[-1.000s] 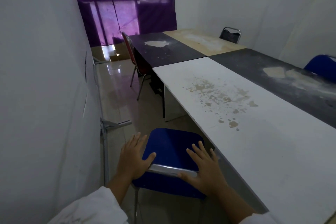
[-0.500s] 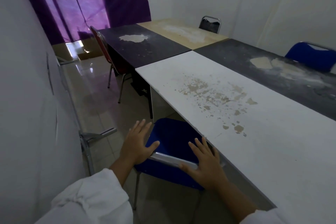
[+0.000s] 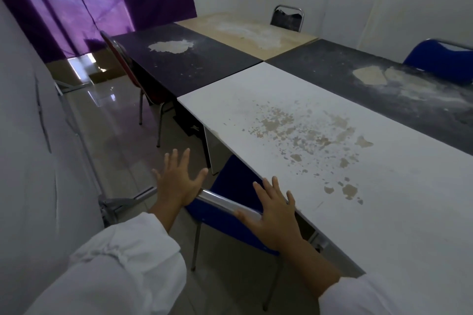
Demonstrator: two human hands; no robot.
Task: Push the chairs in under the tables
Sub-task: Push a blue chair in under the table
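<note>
Both hands are pressing flat, fingers splayed and grasping nothing. The left hand [image 3: 179,183] is at the left end of the blue chair [image 3: 231,202]'s chrome top rail [image 3: 222,202], the right hand [image 3: 275,212] at its right end. The seat lies ahead of the fingers, partly under the white tabletop [image 3: 332,161], whose edge runs just right of the right hand.
</note>
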